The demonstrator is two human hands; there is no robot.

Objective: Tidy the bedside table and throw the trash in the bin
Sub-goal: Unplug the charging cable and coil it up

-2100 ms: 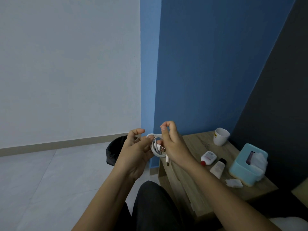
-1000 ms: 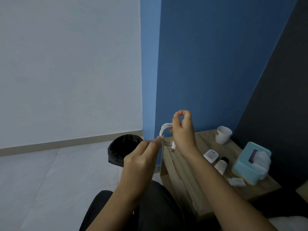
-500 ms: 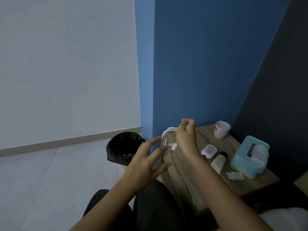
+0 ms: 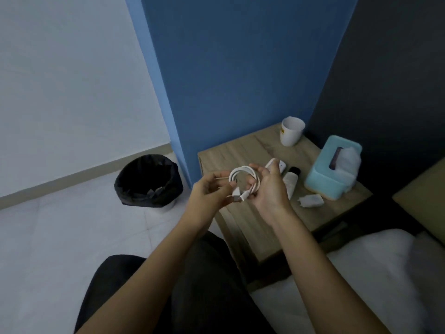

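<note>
A coiled white charging cable (image 4: 244, 180) hangs between both hands above the near left corner of the wooden bedside table (image 4: 231, 150). My right hand (image 4: 268, 189) grips the coil's right side. My left hand (image 4: 208, 194) pinches the coil's left side, with the plug ends dangling by its fingers. On the table lie a white cup (image 4: 291, 133), a light blue tissue box (image 4: 333, 167), a white tube with a black cap (image 4: 290, 182), a small white bottle (image 4: 280, 166) partly hidden by my fingers, and a crumpled tissue (image 4: 310, 200). A black-lined bin (image 4: 148, 180) stands on the floor to the left.
A blue wall (image 4: 240, 68) rises behind the table and a dark headboard (image 4: 397, 80) to its right. White bedding (image 4: 385, 273) fills the lower right. My dark-trousered legs (image 4: 192, 285) are below my arms. Pale tiled floor (image 4: 60, 237) stretches left.
My left hand, which had let go and spread open, has come back onto the coil. Both hands have lowered the cable toward the table's near corner. The view has tilted downward.
</note>
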